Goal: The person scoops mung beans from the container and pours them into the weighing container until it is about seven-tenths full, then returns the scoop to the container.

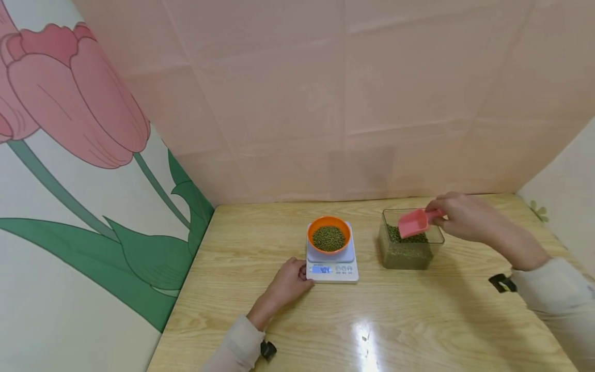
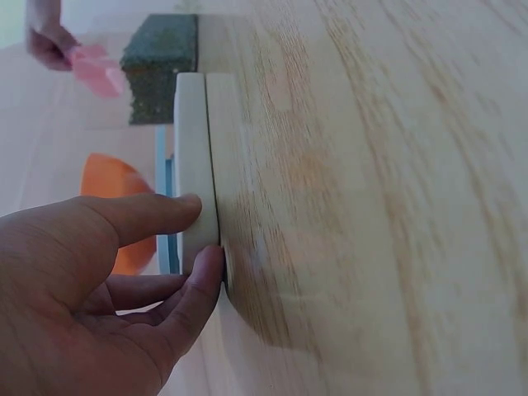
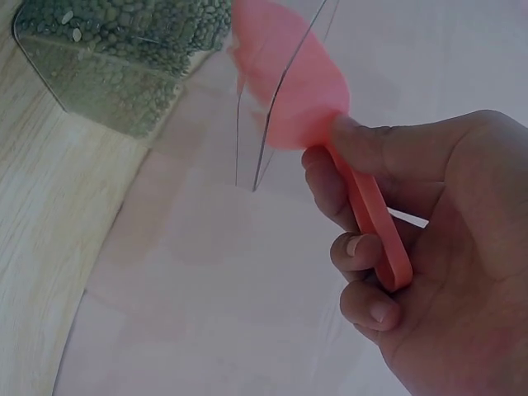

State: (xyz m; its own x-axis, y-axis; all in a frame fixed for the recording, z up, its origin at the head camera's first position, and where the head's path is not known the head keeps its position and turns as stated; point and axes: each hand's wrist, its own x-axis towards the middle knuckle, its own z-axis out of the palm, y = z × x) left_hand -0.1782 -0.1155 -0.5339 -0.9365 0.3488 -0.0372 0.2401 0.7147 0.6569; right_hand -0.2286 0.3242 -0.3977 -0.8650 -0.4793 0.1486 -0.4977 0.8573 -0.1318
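Note:
My right hand [image 1: 462,217] grips the handle of a pink scoop [image 1: 413,223], whose blade hangs tilted over a clear rectangular container [image 1: 409,262] of green mung beans [image 3: 124,41]. In the right wrist view, thumb and fingers wrap the scoop's handle. My left hand [image 1: 289,281] pinches the front left corner of a white kitchen scale [image 1: 332,275], thumb and fingers against its edge in the left wrist view. An orange bowl [image 1: 329,219] with more mung beans sits on the scale's platform. The lit display [image 1: 322,269] appears to read 404.
Both the scale and the container stand on a light wooden table [image 1: 260,227], the container to the scale's right. A pink cloth backdrop [image 1: 288,129] rises along the table's back edge. At the left is a wall with painted tulips [image 1: 79,88].

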